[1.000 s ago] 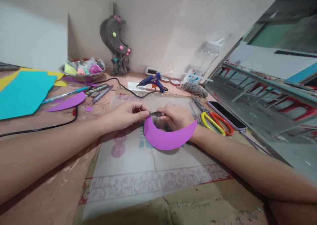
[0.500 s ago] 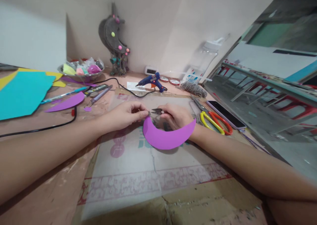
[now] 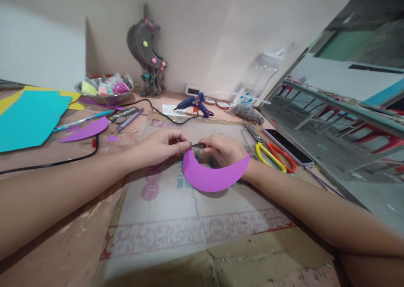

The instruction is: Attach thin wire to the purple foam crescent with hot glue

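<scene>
A purple paper crescent [image 3: 215, 178] hangs above the covered work surface, its left tip pinched between the thumb and fingers of my left hand [image 3: 172, 146]. In my right hand [image 3: 224, 149] is a pair of small dark pliers [image 3: 198, 145], mostly hidden by the fingers. Their jaws look closed and point left, meeting my left fingertips at the crescent's upper tip. Whatever small part the jaws grip there is too small to make out. The crescent's right end lies in front of my right wrist.
A blue hot glue gun [image 3: 194, 104] stands behind my hands. To the right are scissors [image 3: 274, 156], a phone [image 3: 288, 146] and grey yarn [image 3: 248, 113]. Purple and blue card [image 3: 31, 118], pens and a bowl [image 3: 104, 97] sit left; a decorated grey moon [image 3: 143, 47] stands at the back.
The pliers' jaws, apart before, have come together and moved left to my left fingertips. My left hand and the crescent have hardly moved.
</scene>
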`<state>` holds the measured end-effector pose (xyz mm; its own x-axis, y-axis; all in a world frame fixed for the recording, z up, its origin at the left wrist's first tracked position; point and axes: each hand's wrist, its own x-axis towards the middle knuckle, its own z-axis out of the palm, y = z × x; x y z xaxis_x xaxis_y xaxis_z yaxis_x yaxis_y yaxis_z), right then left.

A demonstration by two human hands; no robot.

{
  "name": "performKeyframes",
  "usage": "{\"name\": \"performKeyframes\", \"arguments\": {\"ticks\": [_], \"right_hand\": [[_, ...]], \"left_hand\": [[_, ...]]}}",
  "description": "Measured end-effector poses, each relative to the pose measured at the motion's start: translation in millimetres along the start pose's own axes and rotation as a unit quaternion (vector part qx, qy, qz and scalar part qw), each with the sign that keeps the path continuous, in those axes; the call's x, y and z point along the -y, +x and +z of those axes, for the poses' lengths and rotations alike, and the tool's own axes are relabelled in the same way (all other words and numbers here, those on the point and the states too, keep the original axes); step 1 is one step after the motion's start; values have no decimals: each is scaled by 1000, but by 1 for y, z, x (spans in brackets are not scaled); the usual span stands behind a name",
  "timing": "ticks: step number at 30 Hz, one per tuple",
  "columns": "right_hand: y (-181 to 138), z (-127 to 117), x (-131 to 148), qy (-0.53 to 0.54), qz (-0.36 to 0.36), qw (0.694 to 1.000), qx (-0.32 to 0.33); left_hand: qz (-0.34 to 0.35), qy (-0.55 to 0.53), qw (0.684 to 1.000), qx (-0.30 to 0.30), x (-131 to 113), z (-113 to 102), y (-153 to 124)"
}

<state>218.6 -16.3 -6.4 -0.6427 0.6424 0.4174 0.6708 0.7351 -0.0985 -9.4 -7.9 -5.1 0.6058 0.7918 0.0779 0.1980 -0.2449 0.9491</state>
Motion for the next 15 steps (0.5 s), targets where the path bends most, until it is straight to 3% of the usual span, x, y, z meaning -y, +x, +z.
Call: {"name": "performKeyframes", "arguments": {"ticks": [4, 9, 11, 15], "right_hand": [[0, -3, 3, 124, 73, 989, -21], [4, -3, 11, 353, 208, 912, 11], [6, -2, 11, 383, 227, 894, 47], [10, -8, 12, 364, 193, 905, 109]], "left_hand": [[-12, -58, 998, -12, -1, 2, -1], [-18, -84, 996, -26, -1, 0, -2], [-22, -53, 997, -42, -2, -1, -3], [32, 56, 990, -125, -19, 5, -10]]}}
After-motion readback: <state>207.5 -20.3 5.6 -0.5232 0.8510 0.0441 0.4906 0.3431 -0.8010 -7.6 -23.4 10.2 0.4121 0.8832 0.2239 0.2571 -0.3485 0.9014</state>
